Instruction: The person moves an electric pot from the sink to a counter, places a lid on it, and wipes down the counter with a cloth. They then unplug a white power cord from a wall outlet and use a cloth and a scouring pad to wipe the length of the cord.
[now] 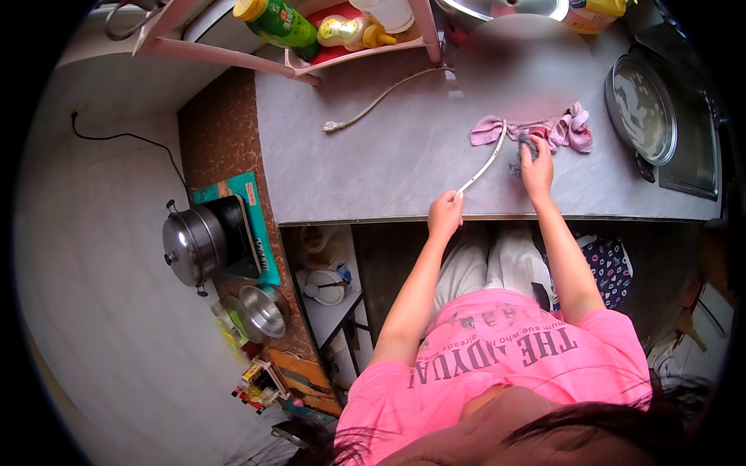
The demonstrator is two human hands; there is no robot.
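Observation:
My left hand (446,215) grips the lower end of a white cable (485,166) at the counter's front edge. The cable rises from it to a blurred patch, where its upper end disappears. In my right hand (536,166) is a dark grey scouring pad (527,145), pinched between thumb and fingers just above the counter (373,175). Behind that hand lies a crumpled pink cloth (571,131) with a red area. The blur hides whatever sits beyond the cloth. Further left, a pale power cord (384,100) with a plug (332,126) rests on the counter.
A lidded pan (644,110) stands on a dark cooktop (693,166) at the right. Bottles (280,26) lie on a pink rack (373,49) at the back. To the left are a steel steamer pot (195,242), a metal bowl (262,309) and a knife (303,381) on a wooden board (291,364).

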